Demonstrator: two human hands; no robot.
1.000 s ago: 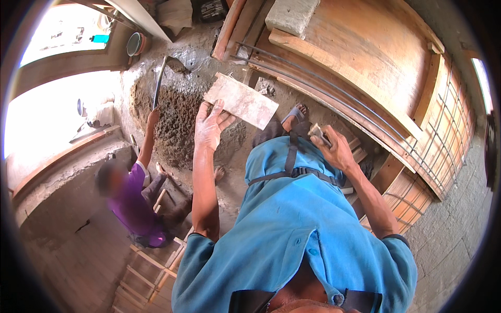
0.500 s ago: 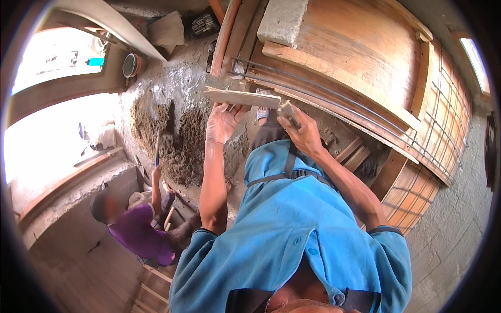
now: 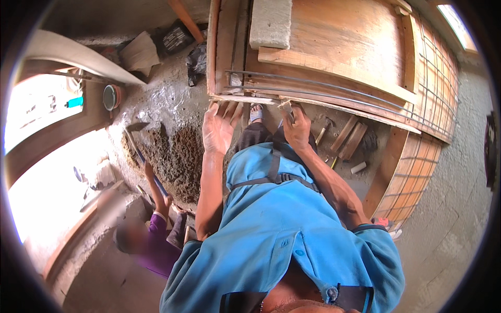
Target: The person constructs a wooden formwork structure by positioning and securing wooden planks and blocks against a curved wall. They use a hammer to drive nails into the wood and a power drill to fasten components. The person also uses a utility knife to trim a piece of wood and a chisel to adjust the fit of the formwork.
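My left hand (image 3: 218,129) holds a short wooden board (image 3: 249,98) up against the near edge of a wooden formwork box (image 3: 213,52). The palm faces up and the fingers reach to the board's underside, their tips partly hidden. Close to the board's right end, my right hand (image 3: 297,128) is closed round a small rough wood block (image 3: 285,106). The block is by the same formwork edge; whether it touches the board I cannot tell.
A concrete slab (image 3: 270,23) and steel bars (image 3: 323,81) lie on the formwork. Below it are a hammer (image 3: 324,129) and wood offcuts (image 3: 350,136). At left, a person in purple (image 3: 156,245) holds a hoe (image 3: 136,146) by a mortar heap (image 3: 180,156). A bucket (image 3: 110,97) stands beyond.
The board has moved from in front of the formwork to its edge. My right hand has come along with the wood block. The co-worker's hoe has lifted off the mortar.
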